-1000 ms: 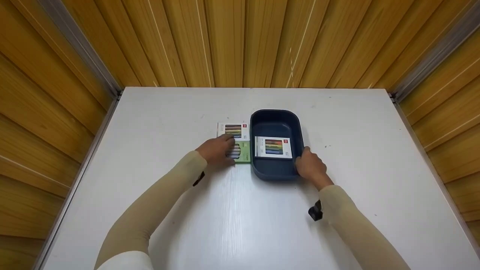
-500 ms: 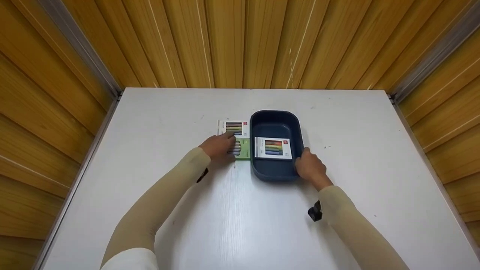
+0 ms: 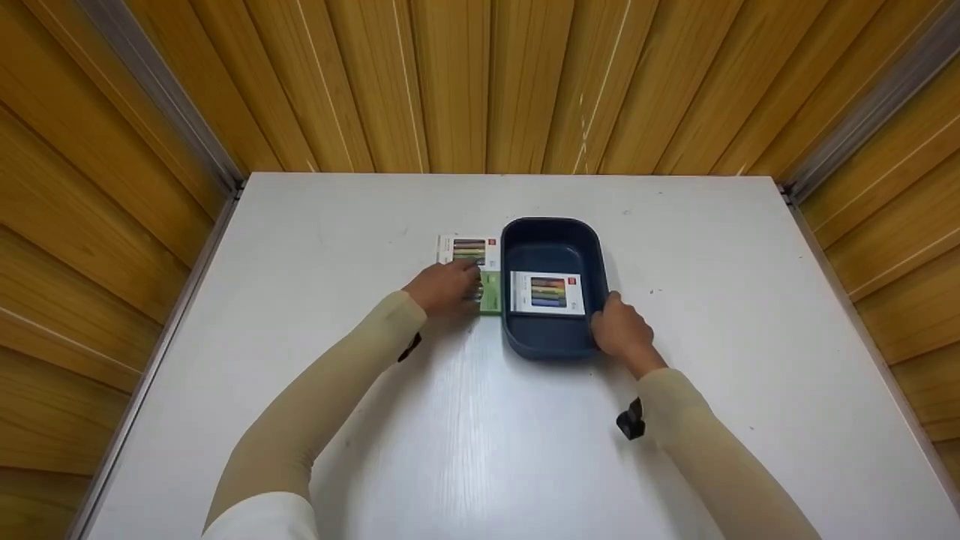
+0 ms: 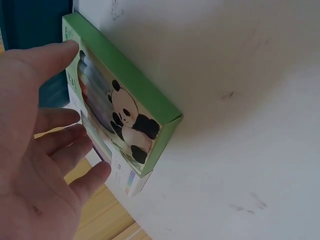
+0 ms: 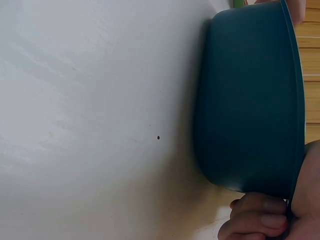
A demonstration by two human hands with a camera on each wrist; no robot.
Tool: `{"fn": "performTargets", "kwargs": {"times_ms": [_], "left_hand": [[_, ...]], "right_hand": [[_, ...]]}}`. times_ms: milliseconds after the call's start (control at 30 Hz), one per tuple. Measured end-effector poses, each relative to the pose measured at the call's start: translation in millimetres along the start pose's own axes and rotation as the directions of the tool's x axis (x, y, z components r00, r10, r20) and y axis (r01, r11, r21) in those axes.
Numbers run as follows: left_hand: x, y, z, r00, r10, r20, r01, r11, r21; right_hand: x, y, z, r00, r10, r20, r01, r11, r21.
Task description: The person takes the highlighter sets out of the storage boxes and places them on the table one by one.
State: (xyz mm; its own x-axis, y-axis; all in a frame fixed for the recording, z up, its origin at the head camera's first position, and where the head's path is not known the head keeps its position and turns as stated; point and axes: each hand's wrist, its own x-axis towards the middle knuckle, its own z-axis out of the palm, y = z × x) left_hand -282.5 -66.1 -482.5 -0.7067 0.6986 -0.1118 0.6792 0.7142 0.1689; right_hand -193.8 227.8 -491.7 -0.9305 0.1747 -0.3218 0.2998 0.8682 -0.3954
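Two boxes — a green box (image 3: 492, 291) and a white box (image 3: 471, 250) — have slid a little farther from the person along the left side of the tub (image 3: 551, 334), and the left hand (image 3: 444, 289) has travelled with them. The tub has hardly moved, and the right hand (image 3: 623, 328) stays at its rim. I take this as lining the pair up against the tub, not yet lifting either. Both lie on the counter (image 3: 450, 420), side by side, while another white box (image 3: 547, 293) is inside the tub.

From the head, the left hand hides much of the green box. The left wrist view shows its panda picture (image 4: 132, 120) and the hand's true state: loosely spread, thumb over the green box, fingers toward the white one, no grip closed. How hard it presses, I cannot tell. The right wrist view alone shows the right fingers curled beneath the rim outside, pinching it against the palm side.
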Motion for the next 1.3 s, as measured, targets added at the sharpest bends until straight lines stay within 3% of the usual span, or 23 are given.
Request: {"fn": "performTargets", "kwargs": {"times_ms": [333,567,833,1300], "left_hand": [[1.3,6.7,-5.5,0.995,0.017,-0.097,-0.015,1.0,0.015],[4.8,17.7,-11.2,0.978,0.03,-0.204,-0.024,0.999,0.032],[11.8,33.4,-18.1,0.983,0.011,-0.185,-0.006,0.999,0.033],[21.0,45.1,-14.0,0.977,0.083,-0.195,-0.075,0.996,0.046]], "right_hand": [[0,0,0.4,1.0,-0.002,0.018,0.001,1.0,0.012],[0,1,1.6,1.0,-0.001,0.011,0.001,1.0,0.019],[1,1,1.6,1.0,0.004,0.007,-0.005,1.0,0.023],[-1,0,0.8,1.0,0.0,0.01,0.0,1.0,0.021]]}}
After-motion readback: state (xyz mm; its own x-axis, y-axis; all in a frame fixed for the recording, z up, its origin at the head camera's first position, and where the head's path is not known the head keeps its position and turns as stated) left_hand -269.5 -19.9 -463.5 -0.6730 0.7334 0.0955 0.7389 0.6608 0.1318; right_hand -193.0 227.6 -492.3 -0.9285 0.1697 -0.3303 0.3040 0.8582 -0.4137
